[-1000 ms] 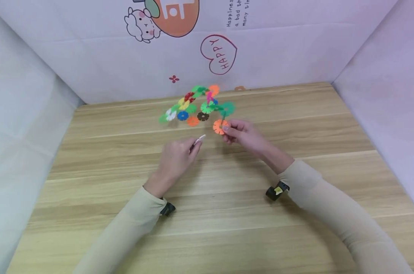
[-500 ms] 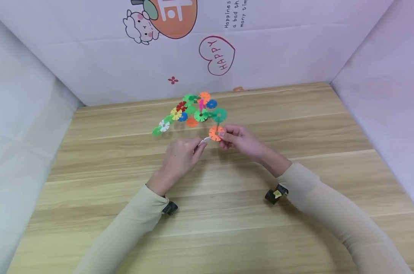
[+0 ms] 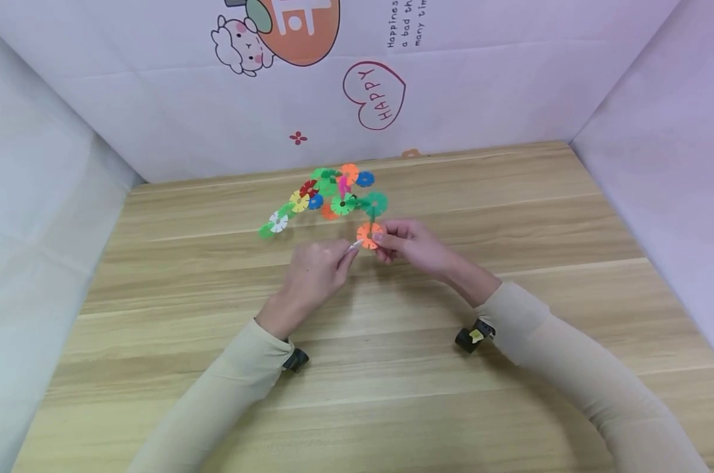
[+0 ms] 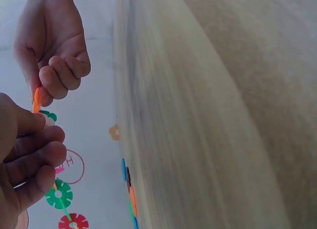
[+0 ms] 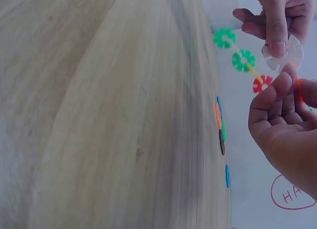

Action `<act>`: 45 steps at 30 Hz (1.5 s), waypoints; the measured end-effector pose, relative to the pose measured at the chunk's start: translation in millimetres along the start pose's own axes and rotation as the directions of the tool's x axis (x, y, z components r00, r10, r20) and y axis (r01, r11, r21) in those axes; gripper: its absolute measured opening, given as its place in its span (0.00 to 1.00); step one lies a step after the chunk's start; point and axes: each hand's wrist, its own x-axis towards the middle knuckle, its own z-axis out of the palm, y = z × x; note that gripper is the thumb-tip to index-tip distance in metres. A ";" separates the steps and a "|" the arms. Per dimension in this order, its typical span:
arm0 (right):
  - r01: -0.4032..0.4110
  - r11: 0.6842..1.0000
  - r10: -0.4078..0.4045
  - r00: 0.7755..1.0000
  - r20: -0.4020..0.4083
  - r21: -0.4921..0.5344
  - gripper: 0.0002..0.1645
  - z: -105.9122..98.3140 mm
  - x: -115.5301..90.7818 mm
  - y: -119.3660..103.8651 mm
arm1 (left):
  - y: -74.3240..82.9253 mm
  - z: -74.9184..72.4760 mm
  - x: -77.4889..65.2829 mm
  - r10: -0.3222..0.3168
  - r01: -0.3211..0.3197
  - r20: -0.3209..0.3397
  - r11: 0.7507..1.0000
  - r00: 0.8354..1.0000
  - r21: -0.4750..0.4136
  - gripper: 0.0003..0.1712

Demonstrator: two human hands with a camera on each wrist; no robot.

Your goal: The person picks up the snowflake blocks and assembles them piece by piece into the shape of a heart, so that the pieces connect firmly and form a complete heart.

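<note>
My left hand (image 3: 312, 272) pinches a white notched plastic disc (image 5: 295, 52) between thumb and fingers, edge-on in the head view. Thumb and fingers of my right hand (image 3: 417, 246) pinch an orange notched disc (image 3: 365, 231), the near end of a linked chain. The white disc's rim meets the orange disc's left edge. From the orange disc the chain runs back through a teal disc (image 3: 376, 203) and a light green one (image 3: 339, 205), then curves left past red (image 3: 308, 190) and yellow (image 3: 298, 202) discs to a white disc (image 3: 278, 221) and a green end disc (image 3: 265, 230). It hangs above the table.
Several loose discs lie flat on the wooden table (image 3: 368, 368) behind and under the chain, among them a blue one (image 3: 365, 179) and an orange one (image 3: 328, 212). A printed white cloth (image 3: 481, 85) stands upright at the back, with plain white walls on both sides.
Both hands have come together, bringing the white disc against the orange one. The chain has shifted left and toward the person, uncovering the loose blue disc at the back.
</note>
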 end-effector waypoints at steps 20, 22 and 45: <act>-0.009 1.000 0.010 0.997 0.082 -0.004 0.13 -8.0 2.1 -3.5 | 4.8 3.4 4.8 0.038 -0.039 -0.037 0.998 0.999 -0.038 0.12; 0.002 1.000 -0.001 0.997 0.081 -0.006 0.12 -9.2 2.6 -2.4 | 4.6 3.8 5.6 0.035 -0.037 -0.038 0.999 0.999 -0.038 0.11; -0.103 0.991 0.117 0.978 -0.175 0.084 0.22 10.7 5.4 -3.4 | 6.6 15.8 20.2 0.033 -0.020 -0.111 0.993 0.993 0.118 0.10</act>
